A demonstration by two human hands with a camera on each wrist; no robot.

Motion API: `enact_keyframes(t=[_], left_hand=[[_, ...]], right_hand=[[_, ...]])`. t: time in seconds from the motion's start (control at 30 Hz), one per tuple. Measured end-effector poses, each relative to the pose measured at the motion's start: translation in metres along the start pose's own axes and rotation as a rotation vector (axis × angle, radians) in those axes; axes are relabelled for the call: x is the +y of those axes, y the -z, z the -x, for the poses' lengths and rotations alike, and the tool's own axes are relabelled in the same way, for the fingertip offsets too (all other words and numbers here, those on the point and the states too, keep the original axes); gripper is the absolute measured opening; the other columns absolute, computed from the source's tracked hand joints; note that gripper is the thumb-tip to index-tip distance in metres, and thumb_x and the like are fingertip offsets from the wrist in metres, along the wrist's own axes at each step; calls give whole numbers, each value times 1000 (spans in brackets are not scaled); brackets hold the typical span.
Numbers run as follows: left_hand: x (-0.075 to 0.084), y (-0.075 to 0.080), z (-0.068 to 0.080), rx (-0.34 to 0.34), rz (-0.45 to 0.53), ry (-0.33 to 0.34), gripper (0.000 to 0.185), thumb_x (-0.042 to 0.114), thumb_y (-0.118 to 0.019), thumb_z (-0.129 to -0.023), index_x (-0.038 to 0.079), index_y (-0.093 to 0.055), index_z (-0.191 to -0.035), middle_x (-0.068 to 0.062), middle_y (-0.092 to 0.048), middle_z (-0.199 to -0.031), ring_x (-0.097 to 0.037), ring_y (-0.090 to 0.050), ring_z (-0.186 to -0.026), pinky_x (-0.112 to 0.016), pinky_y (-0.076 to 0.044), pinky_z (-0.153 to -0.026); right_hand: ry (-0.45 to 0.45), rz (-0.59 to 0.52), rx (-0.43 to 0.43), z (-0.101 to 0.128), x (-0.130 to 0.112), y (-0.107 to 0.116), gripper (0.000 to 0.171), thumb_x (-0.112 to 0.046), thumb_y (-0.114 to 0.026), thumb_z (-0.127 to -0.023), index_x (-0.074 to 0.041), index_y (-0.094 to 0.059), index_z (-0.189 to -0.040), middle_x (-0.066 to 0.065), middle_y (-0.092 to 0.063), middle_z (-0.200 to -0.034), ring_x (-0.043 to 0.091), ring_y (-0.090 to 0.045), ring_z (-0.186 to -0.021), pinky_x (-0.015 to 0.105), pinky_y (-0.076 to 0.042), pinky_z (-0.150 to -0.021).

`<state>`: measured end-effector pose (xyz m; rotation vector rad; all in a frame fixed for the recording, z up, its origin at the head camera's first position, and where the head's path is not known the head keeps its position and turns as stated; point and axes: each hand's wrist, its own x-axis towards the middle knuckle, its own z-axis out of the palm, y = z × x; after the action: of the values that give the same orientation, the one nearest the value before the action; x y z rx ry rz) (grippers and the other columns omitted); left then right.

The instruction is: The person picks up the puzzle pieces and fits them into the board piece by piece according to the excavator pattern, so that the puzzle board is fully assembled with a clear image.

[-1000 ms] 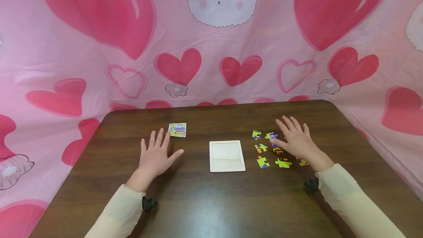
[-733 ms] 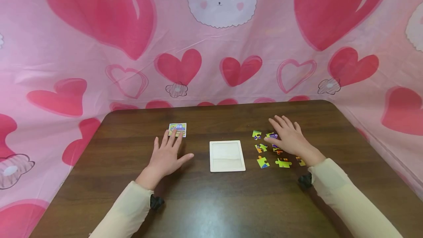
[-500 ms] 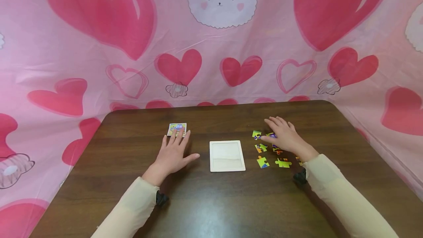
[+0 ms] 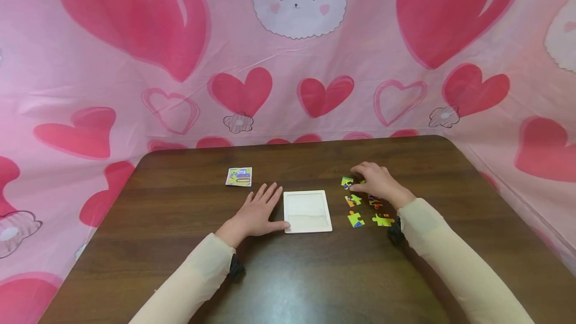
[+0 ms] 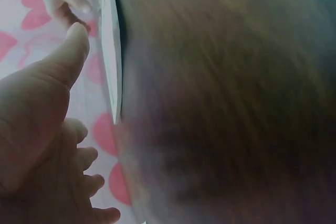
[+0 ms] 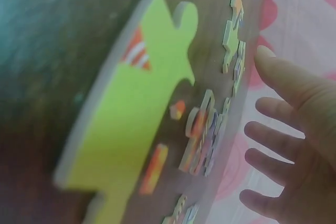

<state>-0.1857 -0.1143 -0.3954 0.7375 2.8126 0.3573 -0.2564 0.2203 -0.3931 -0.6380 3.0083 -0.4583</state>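
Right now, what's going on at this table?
A person sits at a dark wooden table with a small jigsaw laid out. The left hand lies flat beside an empty white puzzle tray, thumb at its edge. The right hand reaches into the loose puzzle pieces to the tray's right, fingertips on the farthest one. A small picture card lies apart, further back on the left.

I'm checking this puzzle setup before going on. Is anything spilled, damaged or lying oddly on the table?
Nothing stands out. The white tray lies flat and square on the table, with the left hand at its edge. The puzzle pieces lie loose and flat to its right by the right hand, and the picture card sits slightly turned.
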Motion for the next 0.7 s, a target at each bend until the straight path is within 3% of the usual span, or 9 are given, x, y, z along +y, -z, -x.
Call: enact_keyframes(t=[0.37, 0.7], left_hand=[[3, -9, -7, -122, -4, -18, 89, 61, -53, -83, 10, -19, -148, -7, -14, -152, -31, -9, -137, -55, -13, -104], [6, -9, -7, -137, -15, -4, 88, 60, -54, -83, 9, -22, -147, -7, -15, -152, -32, -11, -137, -52, -16, -105]], right_hand=[[-41, 38, -67, -12, 0, -4, 34, -28, -75, -78, -5, -65, -101, 16, -56, -108, 36, -49, -102, 62, -32, -86], [-34, 14, -70, -15, 0, -6, 23, -23, -73, -80, -6, -65, -92, 17, -55, -109, 36, -49, -101, 61, -32, -84]])
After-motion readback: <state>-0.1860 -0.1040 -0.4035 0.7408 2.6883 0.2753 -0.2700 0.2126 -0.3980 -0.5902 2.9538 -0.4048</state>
